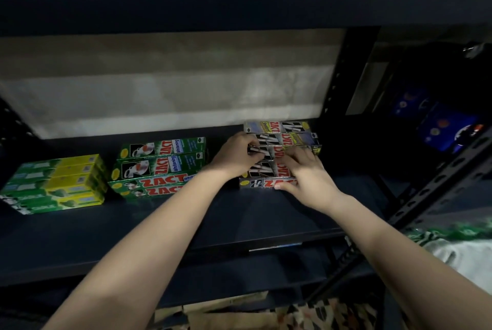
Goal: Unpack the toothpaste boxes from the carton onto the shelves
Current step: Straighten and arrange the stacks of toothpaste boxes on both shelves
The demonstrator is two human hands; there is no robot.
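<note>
Toothpaste boxes (282, 143) in three stacks, both hands (239, 155) on one.

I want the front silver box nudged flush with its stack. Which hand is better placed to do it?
Probably the right hand: its thumb already lies along the front silver box. The left hand sits further back, its fingers curled on the upper boxes of the silver stack, so it would have to move.

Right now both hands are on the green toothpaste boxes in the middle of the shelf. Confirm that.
Not so. The head view shows the left hand and right hand on the silver toothpaste boxes at the right of the shelf; the green toothpaste boxes in the middle lie untouched.
</note>
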